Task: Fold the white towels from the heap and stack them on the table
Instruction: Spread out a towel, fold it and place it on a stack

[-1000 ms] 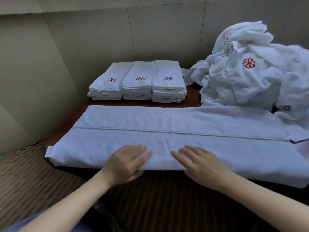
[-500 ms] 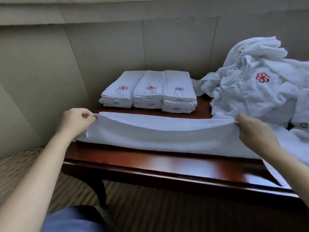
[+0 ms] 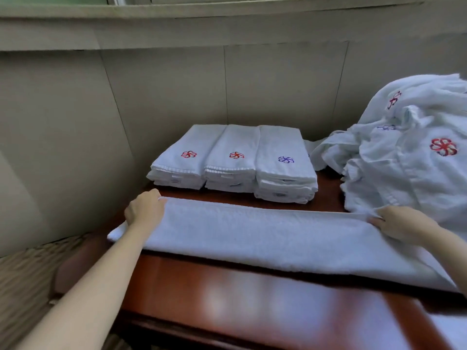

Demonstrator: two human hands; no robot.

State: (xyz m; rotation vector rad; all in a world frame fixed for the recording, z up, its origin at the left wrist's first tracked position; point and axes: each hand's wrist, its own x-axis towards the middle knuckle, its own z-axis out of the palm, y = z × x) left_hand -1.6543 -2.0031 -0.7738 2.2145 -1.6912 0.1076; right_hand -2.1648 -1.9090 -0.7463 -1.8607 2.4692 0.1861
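On the polished wooden table (image 3: 252, 294), we hold a long white towel (image 3: 265, 238) folded into a band, our hands set well apart at its far edge. Our left hand (image 3: 144, 210) grips the towel's left end with curled fingers; our right hand (image 3: 396, 223) pinches the far edge near the right end. Behind the towel, three stacks of folded towels (image 3: 235, 162) sit side by side against the wall, and the unfolded heap (image 3: 409, 152) rises at the right.

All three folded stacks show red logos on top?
No: the right folded stack shows a purple logo; the other two are red.
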